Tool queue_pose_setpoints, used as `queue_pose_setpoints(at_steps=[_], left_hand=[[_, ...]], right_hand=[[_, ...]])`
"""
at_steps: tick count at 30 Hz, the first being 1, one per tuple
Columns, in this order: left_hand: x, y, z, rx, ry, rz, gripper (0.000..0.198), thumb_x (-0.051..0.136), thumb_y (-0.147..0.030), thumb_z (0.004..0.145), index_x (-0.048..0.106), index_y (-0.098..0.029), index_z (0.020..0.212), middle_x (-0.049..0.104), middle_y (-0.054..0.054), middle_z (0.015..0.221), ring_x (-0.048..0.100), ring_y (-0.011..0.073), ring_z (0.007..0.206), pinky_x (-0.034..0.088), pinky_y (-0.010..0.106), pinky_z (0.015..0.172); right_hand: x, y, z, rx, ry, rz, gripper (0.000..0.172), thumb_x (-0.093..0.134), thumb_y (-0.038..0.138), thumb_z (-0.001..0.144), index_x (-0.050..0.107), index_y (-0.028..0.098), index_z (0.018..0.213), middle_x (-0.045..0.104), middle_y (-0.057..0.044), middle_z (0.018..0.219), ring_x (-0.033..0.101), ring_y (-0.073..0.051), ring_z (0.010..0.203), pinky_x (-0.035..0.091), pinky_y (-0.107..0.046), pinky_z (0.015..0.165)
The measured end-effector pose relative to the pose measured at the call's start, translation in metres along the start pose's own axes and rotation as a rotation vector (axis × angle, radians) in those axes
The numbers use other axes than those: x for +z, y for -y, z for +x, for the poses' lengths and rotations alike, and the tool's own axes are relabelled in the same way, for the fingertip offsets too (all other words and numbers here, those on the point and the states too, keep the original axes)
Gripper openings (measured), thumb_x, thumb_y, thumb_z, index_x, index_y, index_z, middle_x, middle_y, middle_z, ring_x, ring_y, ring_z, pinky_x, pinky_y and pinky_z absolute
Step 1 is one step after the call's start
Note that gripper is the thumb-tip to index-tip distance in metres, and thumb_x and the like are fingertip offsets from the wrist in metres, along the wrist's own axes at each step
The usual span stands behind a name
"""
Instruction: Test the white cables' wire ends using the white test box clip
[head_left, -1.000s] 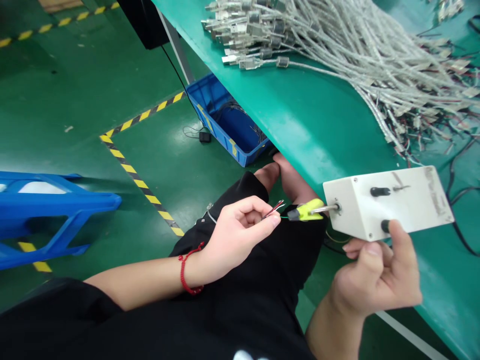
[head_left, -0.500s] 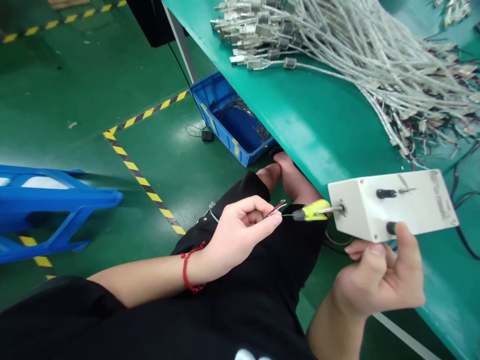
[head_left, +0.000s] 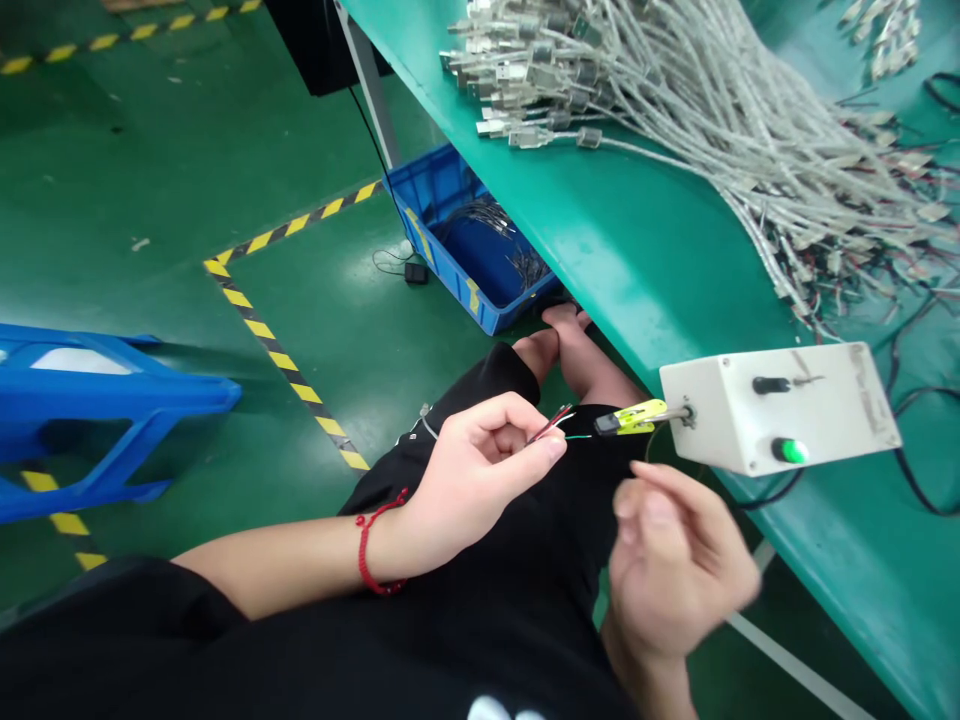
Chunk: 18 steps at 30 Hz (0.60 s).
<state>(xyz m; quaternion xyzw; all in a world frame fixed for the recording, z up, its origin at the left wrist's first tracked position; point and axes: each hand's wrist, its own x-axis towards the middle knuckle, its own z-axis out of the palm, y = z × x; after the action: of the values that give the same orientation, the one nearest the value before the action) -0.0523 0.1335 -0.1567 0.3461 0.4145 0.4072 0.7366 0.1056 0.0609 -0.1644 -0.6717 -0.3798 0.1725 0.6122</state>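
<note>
My left hand (head_left: 480,465) pinches a thin cable whose red, white and green wire ends (head_left: 556,423) stick out toward a yellow clip (head_left: 631,417). The clip juts from the left face of a white box (head_left: 780,405) on the edge of the green table (head_left: 637,240). A green button (head_left: 790,451) shows on the box front. My right hand (head_left: 675,565) hovers below and left of the box, blurred, fingers loosely spread and touching nothing.
A large heap of grey USB cables (head_left: 712,110) covers the far part of the table. A blue bin (head_left: 469,240) with wires stands on the floor under the table. A blue plastic stool (head_left: 97,400) sits at the left. Yellow-black tape (head_left: 277,350) marks the floor.
My right hand has left the box's green button and dropped down-left, away from the box. The left hand keeps the wire ends at the yellow clip.
</note>
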Motion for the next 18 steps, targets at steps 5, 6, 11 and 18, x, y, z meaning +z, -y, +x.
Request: queue_pose_setpoints(at_steps=[5, 6, 11, 18], left_hand=[[0.006, 0.002, -0.006, 0.101, 0.057, 0.006, 0.016, 0.083, -0.02, 0.092, 0.069, -0.018, 0.084, 0.064, 0.0, 0.082, 0.057, 0.0095, 0.069, 0.046, 0.022, 0.06], [0.007, 0.003, -0.007, 0.122, 0.068, 0.01, 0.016, 0.083, -0.019, 0.091, 0.07, -0.018, 0.084, 0.064, -0.001, 0.083, 0.057, 0.0095, 0.069, 0.046, 0.022, 0.061], [0.009, 0.005, -0.008, 0.171, 0.088, 0.044, 0.015, 0.086, -0.014, 0.087, 0.072, -0.019, 0.083, 0.062, 0.0, 0.084, 0.055, 0.0101, 0.069, 0.044, 0.024, 0.059], [0.008, 0.008, -0.009, 0.116, 0.132, 0.002, 0.012, 0.085, -0.012, 0.088, 0.077, -0.021, 0.09, 0.066, 0.001, 0.086, 0.056, 0.011, 0.07, 0.043, 0.025, 0.06]], right_hand=[[0.015, 0.012, -0.011, 0.452, 0.34, 0.325, 0.013, 0.075, 0.026, 0.094, 0.079, 0.024, 0.106, 0.066, 0.003, 0.07, 0.053, -0.01, 0.055, 0.049, -0.025, 0.055], [0.016, 0.012, -0.01, 0.48, 0.342, 0.362, 0.011, 0.076, 0.026, 0.093, 0.078, 0.025, 0.104, 0.066, 0.003, 0.07, 0.052, -0.009, 0.056, 0.048, -0.024, 0.055], [0.016, 0.01, -0.006, 0.542, 0.338, 0.439, 0.003, 0.077, 0.028, 0.092, 0.076, 0.026, 0.094, 0.062, 0.004, 0.067, 0.047, -0.009, 0.055, 0.041, -0.021, 0.051], [0.016, 0.009, -0.004, 0.568, 0.333, 0.488, 0.006, 0.077, 0.027, 0.09, 0.074, 0.024, 0.086, 0.055, 0.006, 0.06, 0.042, -0.007, 0.051, 0.039, -0.017, 0.047]])
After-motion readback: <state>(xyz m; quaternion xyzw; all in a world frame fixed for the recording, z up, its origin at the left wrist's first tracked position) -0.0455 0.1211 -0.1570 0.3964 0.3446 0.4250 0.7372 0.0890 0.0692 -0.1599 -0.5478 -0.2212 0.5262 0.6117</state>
